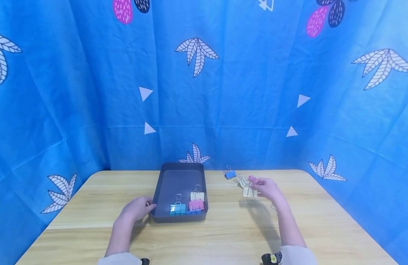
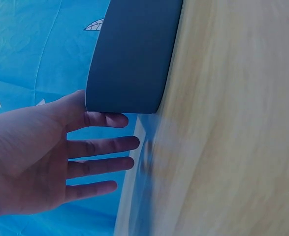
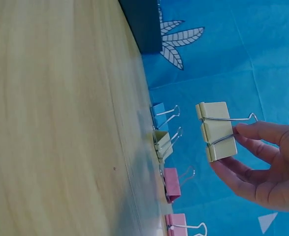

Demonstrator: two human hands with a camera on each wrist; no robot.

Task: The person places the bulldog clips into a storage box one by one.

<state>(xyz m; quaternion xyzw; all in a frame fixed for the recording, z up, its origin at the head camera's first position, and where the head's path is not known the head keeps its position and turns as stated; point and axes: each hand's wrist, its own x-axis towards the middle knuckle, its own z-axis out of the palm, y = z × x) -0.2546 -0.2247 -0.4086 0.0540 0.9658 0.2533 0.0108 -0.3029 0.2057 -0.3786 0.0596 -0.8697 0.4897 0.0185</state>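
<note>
My right hand (image 1: 268,188) pinches a pale yellow binder clip (image 3: 218,130) by a wire handle and one end, lifted above the table. Below it stand a blue binder clip (image 3: 159,116), another pale yellow clip (image 3: 163,146) and two pink clips (image 3: 172,185), partly cut off in the right wrist view. At the near left corner of a dark grey tray (image 1: 177,173), my left hand (image 1: 134,208) holds the rim with its thumb over it; the other fingers extend outside the wall. Inside the tray's near end lie teal (image 1: 178,209), yellow (image 1: 198,196), pink (image 1: 196,204) and blue clips.
A light wooden table (image 1: 224,235) carries the tray left of middle and the loose clips at its back right. Blue patterned curtain (image 1: 243,92) hangs right behind the table's far edge and along both sides.
</note>
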